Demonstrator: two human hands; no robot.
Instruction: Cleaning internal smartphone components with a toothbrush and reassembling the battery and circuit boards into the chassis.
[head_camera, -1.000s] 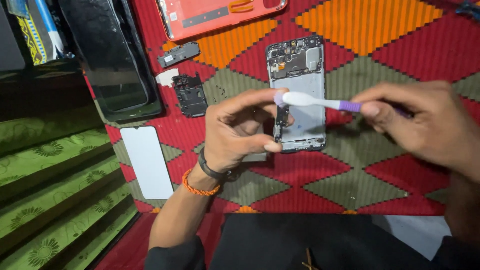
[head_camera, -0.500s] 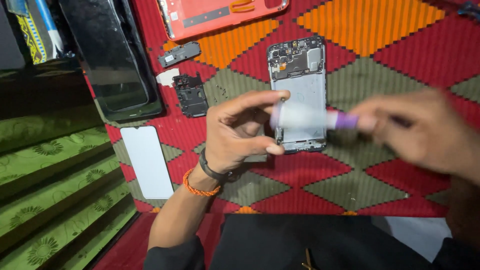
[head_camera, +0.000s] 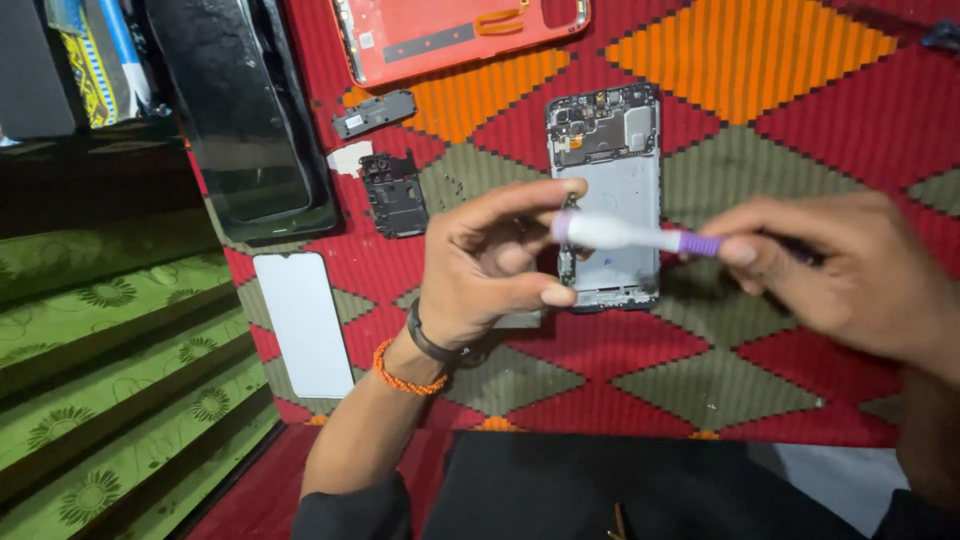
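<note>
i have my right hand (head_camera: 850, 275) pinching the purple end of a small white brush (head_camera: 632, 235), fingers clenched on its handle, coming in from 3 o'clock. my left hand (head_camera: 490, 265) hangs just in front of the brush head, thumb and forefinger curled toward each other as if nipping something tiny; i cannot tell whether anything sits between them, and the hand hides part of a flat grey piece lying under it. the white tip of the brush sits at the left fingertips, above the opened phone frame (head_camera: 612, 195), which lies face down on the patterned cloth (head_camera: 780, 120) at about 12 o'clock from my hands.

around it: a red back cover (head_camera: 450, 35) at 11 o'clock, a small black cover plate (head_camera: 393, 192) and a slim black strip (head_camera: 373, 113) at 10 o'clock, a dark screen panel (head_camera: 235, 120) farther left, and a white glass sheet (head_camera: 305, 320) at 9 o'clock.

to do this well, i judge short, light strokes are best, bristles only, with the left hand kept steady and low over the cloth so nothing small flicks away. i'd keep the brush clear of the frame's exposed board at its top end.
</note>
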